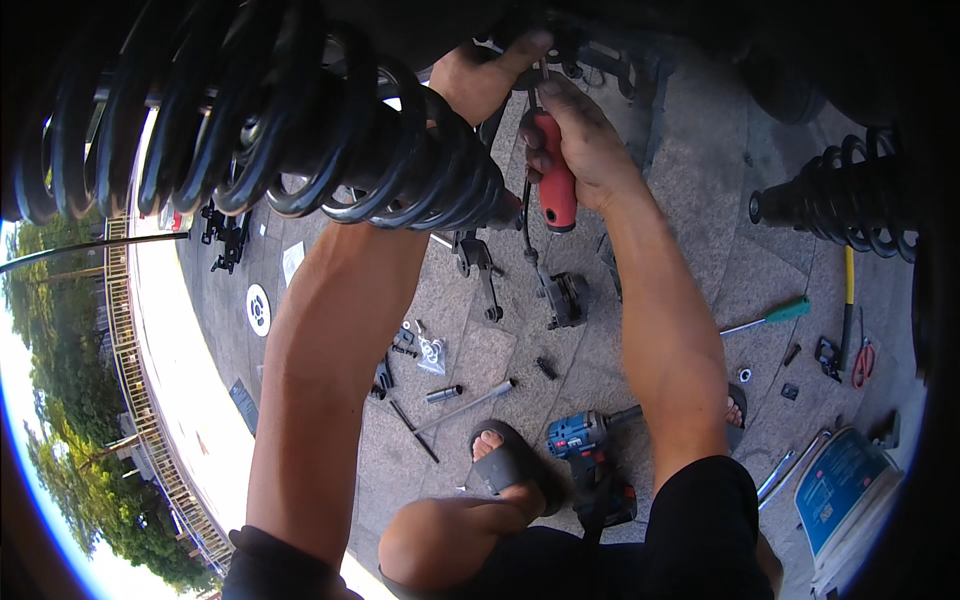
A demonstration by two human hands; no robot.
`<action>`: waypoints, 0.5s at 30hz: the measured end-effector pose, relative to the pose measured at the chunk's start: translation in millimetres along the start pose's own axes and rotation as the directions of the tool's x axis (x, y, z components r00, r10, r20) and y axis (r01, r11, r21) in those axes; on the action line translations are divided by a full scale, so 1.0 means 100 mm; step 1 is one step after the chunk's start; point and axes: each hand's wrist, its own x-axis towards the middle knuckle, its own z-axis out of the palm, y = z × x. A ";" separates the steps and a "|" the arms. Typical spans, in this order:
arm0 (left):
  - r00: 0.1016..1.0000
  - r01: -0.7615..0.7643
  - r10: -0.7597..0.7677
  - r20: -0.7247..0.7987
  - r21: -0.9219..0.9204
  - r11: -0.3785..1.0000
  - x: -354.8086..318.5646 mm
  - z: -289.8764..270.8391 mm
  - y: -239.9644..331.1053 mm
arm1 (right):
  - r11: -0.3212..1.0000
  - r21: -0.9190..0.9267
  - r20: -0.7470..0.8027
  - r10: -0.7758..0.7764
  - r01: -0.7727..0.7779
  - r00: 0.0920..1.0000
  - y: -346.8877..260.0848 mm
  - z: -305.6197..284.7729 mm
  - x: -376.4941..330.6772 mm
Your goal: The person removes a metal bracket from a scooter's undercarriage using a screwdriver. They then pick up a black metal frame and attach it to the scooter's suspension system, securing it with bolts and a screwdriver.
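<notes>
1. Red-handled screwdriver [556, 185]: held upright, handle down, its shaft rising into the dark underside overhead where the tip is hidden. The right hand [580, 140] is clenched round the upper handle; the lower half of the handle shows bare below the fist. Judged light and rigid, with a smooth moulded grip that could slip in a greasy palm; best taken full-fist at mid-handle.
2. Left hand [485, 75]: raised just beside the right, fingers curled up against a dark part above; whether they grasp it cannot be told.
3. Large black coil spring [300, 130]: lies across the upper left, in front of the left forearm. Judged heavy and stiff.
4. Second coil spring [840, 195]: at right, well apart.
5. Paved ground [700, 200]: blue cordless drill [590, 455] near the sandalled foot [505, 460]; green-handled screwdriver [770, 317] and red-handled snips [862, 362] to the right.
</notes>
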 end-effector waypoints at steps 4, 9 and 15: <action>0.981 0.156 -0.131 0.142 -0.188 0.970 -0.02 -0.02 -0.05 | 0.991 0.136 0.018 0.001 -0.004 1.000 0.11 0.00 0.14; 0.998 0.045 -0.037 0.043 -0.192 0.980 -0.09 0.06 -0.07 | 0.996 0.083 -0.028 -0.024 0.026 0.999 0.18 0.04 0.18; 0.999 -0.025 0.034 0.030 -0.263 0.965 -0.12 0.07 -0.06 | 0.895 -0.382 -0.141 -0.301 0.229 0.943 0.21 0.16 0.21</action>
